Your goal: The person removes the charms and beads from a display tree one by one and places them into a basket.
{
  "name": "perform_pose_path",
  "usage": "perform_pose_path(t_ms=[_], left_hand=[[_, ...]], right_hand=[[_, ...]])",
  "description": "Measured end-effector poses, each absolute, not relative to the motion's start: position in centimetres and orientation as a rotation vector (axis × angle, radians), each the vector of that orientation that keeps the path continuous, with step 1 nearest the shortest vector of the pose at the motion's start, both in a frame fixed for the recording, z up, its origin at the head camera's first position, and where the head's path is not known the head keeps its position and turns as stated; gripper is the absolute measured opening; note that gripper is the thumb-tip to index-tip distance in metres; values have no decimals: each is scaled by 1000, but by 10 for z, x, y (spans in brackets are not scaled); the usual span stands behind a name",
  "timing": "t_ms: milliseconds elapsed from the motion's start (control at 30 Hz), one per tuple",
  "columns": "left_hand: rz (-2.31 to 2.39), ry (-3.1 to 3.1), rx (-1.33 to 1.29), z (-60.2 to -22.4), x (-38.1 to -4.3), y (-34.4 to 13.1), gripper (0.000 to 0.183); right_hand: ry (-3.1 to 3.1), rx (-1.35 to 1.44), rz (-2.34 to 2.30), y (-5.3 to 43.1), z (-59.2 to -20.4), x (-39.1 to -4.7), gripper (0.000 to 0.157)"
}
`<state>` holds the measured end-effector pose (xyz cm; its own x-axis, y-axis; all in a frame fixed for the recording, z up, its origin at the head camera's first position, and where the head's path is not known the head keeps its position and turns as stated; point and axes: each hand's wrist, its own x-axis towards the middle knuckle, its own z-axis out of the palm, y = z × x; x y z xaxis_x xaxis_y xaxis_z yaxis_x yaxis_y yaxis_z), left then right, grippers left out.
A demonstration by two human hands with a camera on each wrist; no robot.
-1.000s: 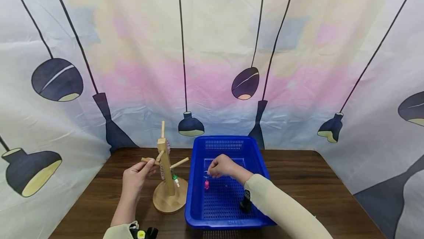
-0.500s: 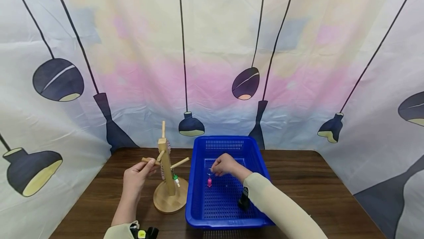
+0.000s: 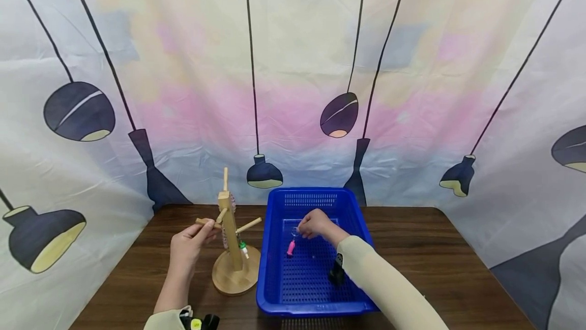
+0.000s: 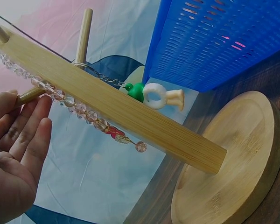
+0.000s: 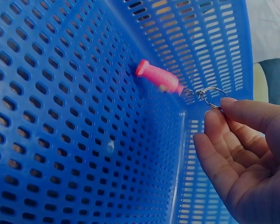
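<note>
My right hand [image 3: 316, 224] pinches the metal ring of a keychain between thumb and finger, inside the blue basket. From the ring hangs a pink charm [image 5: 159, 77], slightly blurred in the right wrist view. My left hand [image 3: 189, 243] grips one peg [image 4: 29, 96] of a wooden stand [image 3: 232, 238] left of the basket. On that peg side hangs a beaded bracelet [image 4: 79, 108] of clear pinkish beads. Another peg carries a keychain with a green and white charm [image 4: 154, 95].
The blue plastic basket [image 3: 262, 289] has perforated walls and stands close to the stand's round base [image 3: 229, 281]. Both are on a dark wooden table [image 3: 426, 253]. A printed cloth [image 3: 302, 65] hangs behind the table.
My right hand has shifted a little to the right and slightly up within the basket, with the pink keychain swinging below it. The left hand keeps its hold on the peg.
</note>
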<state>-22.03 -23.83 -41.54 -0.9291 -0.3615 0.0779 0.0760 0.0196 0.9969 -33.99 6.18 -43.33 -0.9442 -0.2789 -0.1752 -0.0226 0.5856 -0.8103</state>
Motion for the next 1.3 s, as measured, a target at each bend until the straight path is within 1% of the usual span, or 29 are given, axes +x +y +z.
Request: perform_pose_path(t_ms=[100,233,400,567,667,800,867,967,1133,1167,1300], left_hand=[[-1981,-2001,301,-416,-220,-239,12],[-1977,-1999,306,-416,-220,-239,9],[-1976,-1999,308,-416,-221,-239,19],[-1962,-2006,318,-415,-220,-239,10],[-1967,-1995,304,-415,-221,-239,13],[-1970,-1996,290,-415,-221,-239,22],[-1962,-2002,288,-415,-221,-238,19],[-1968,-1996,278,-415,-220,-238,9],[-1983,-1984,269,-415,-220,-237,22],[-1986,-1982,268,-415,-220,-237,21],[-1984,-1969,270,-414,-220,-237,9]], right_hand=[[2532,-225,-1300,63,-435,-343,12],[2520,-177,-1336,65,-439,-348,11],[2504,-113,-1383,68,-445,-353,8],[2473,-67,-1419,71,-447,-355,7],[2453,-29,-1436,72,-448,-356,8],[2453,9,-1431,74,-451,-357,9],[2455,19,-1426,75,-453,-357,10],[2441,52,-1439,76,-455,-358,10],[2393,120,-1468,79,-457,-360,9],[2382,133,-1474,79,-457,-360,8],[2352,169,-1485,81,-457,-362,7]])
